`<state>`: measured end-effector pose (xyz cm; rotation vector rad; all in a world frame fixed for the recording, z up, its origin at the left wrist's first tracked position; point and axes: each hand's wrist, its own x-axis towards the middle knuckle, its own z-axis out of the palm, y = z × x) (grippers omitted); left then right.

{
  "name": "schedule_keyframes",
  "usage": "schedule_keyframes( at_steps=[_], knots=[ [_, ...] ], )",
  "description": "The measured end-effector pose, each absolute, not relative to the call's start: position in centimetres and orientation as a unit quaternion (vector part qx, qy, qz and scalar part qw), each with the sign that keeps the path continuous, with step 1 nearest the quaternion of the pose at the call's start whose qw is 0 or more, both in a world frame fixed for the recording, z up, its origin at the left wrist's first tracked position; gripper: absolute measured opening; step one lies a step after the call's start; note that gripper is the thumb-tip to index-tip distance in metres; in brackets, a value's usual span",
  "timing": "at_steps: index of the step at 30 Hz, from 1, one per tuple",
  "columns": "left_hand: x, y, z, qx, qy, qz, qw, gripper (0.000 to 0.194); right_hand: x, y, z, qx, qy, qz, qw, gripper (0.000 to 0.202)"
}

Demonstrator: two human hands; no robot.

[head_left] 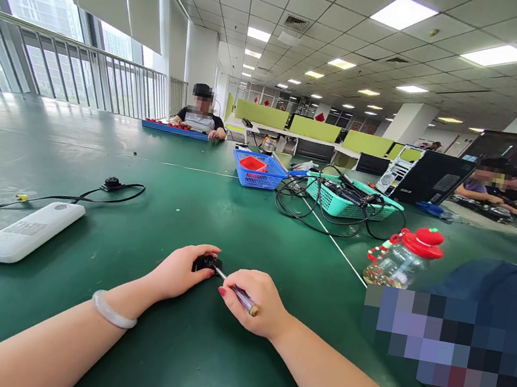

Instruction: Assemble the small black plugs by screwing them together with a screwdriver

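Observation:
Near the middle of the green table [190,355], my left hand [182,272] is closed around a small black part [207,264], its thumb and fingers on either side of it. My right hand [255,301] grips a screwdriver [244,299] with a clear purplish handle. The metal shaft points up and left, and its tip meets the black part beside my left fingertips. Where exactly the tip sits on the part is too small to tell. A pale bangle is on my left wrist.
A white power bank [26,231] and black cables lie left. Ahead are a blue basket [261,179] and a teal basket [336,205] with cables. A red-lidded bottle [402,259] and dark cloth [501,290] stand right. A person [200,118] sits across the table; others sit far right.

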<state>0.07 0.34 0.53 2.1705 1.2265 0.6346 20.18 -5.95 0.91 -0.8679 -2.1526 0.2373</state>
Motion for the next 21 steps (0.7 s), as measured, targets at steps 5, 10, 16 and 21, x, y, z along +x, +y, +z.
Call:
schedule_keyframes(
  at_steps=[5,10,16,21],
  knots=[
    [0.09,0.20,0.60,0.815,0.473,0.222,0.251,0.046,20.14,-6.00,0.99,-0.345,-0.849,0.088,0.390,0.021],
    [0.19,0.23,0.68,0.817,0.484,0.224,0.218,0.043,20.17,-5.98,0.97,-0.348,-0.850,0.083,0.386,0.021],
    [0.22,0.29,0.69,0.820,0.479,0.225,0.216,0.037,20.19,-6.10,0.88,-0.335,-0.853,0.062,0.395,0.023],
    [0.22,0.18,0.74,0.821,0.482,0.222,0.210,0.036,20.08,-6.14,0.76,-0.319,-0.869,0.035,0.376,0.026]
  ],
)
